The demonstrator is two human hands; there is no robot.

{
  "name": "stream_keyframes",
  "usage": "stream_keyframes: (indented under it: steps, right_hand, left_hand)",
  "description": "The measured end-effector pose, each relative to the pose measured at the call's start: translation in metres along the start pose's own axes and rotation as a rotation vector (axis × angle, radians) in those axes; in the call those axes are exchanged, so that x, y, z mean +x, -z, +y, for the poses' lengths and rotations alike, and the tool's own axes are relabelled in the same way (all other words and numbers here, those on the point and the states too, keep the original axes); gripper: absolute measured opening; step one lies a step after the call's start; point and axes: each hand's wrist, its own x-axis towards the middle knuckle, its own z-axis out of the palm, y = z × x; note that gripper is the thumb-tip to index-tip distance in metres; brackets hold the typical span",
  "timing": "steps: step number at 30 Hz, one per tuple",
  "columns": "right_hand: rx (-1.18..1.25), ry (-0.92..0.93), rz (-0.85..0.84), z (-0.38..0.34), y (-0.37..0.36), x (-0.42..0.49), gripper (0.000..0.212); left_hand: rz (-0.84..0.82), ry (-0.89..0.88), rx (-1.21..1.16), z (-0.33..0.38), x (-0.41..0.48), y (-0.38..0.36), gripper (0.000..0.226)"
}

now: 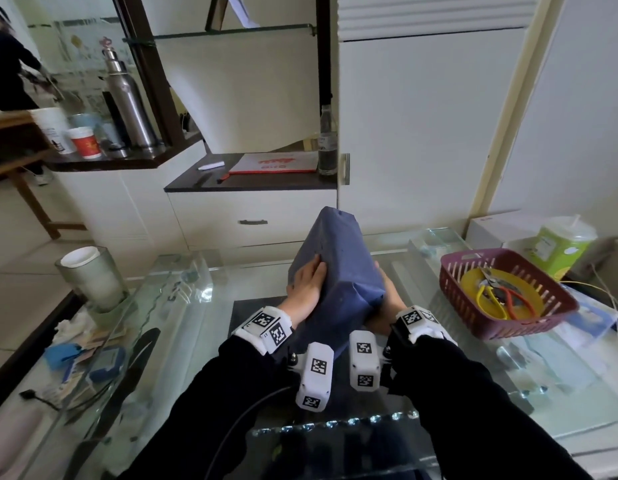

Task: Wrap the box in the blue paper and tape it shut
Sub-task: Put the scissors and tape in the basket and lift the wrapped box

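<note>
The left hand (305,285) presses flat, fingers straight, on the left face of the box (338,251), which is covered in blue paper (352,296) and held tilted above the glass tabletop (415,282). The right hand (390,299) props the opposite side, its fingers hidden behind the box, so its grip cannot be told. A purple basket (529,317) holding pliers (508,296) sits well to the right.
</note>
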Motion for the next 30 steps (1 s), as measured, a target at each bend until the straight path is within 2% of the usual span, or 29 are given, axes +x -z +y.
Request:
stream_keyframes:
  steps: [1, 3, 6, 8, 11, 13, 16, 19, 21, 23, 25, 28, 30]
  right_hand:
    - [0.078, -0.032, 0.028, -0.005, 0.009, 0.001, 0.057]
    - [0.079, -0.061, 0.011, -0.018, 0.03, 0.006, 0.068]
    - [-0.12, -0.063, 0.096, -0.037, 0.057, 0.022, 0.066]
    - [-0.253, -0.043, 0.162, -0.044, 0.071, 0.03, 0.059]
    - [-0.533, 0.001, 0.309, -0.051, 0.102, 0.043, 0.064]
    - [-0.664, 0.018, 0.322, -0.051, 0.117, 0.048, 0.065]
    - [-0.696, -0.032, 0.274, -0.044, 0.127, 0.054, 0.075]
    - [-0.718, -0.016, 0.286, -0.03, 0.138, 0.062, 0.092]
    - [-0.747, 0.017, 0.316, -0.021, 0.135, 0.057, 0.085]
    - [-0.749, 0.037, 0.342, -0.015, 0.125, 0.047, 0.072]
    - [-0.756, 0.043, 0.357, -0.008, 0.118, 0.046, 0.058]
    - [-0.796, 0.042, 0.335, 0.0, 0.104, 0.047, 0.055]
    - [-0.804, 0.03, 0.293, 0.005, 0.091, 0.047, 0.053]
  left_hand:
    - [-0.018, 0.011, 0.046, 0.005, -0.003, -0.007, 0.048]
    - [-0.05, -0.034, 0.135, 0.006, 0.004, -0.023, 0.051]
    - [-0.103, -0.036, 0.195, 0.004, 0.022, -0.047, 0.07]
    - [-0.135, -0.049, 0.235, 0.006, 0.031, -0.059, 0.067]
    - [-0.193, -0.063, 0.272, 0.005, 0.041, -0.07, 0.06]
    - [-0.182, 0.003, 0.299, -0.004, 0.048, -0.074, 0.063]
    - [-0.095, 0.219, 0.27, -0.024, 0.048, -0.068, 0.09]
    - [-0.107, 0.404, -0.056, -0.04, 0.044, -0.062, 0.101]
    - [-0.153, 0.448, -0.219, -0.051, 0.043, -0.064, 0.112]
    - [-0.164, 0.441, -0.25, -0.077, 0.054, -0.069, 0.125]
    - [-0.139, 0.416, -0.275, -0.086, 0.054, -0.064, 0.117]
    - [-0.109, 0.405, -0.29, -0.073, 0.036, -0.041, 0.102]
    - [-0.076, 0.41, -0.286, -0.074, 0.03, -0.028, 0.1]
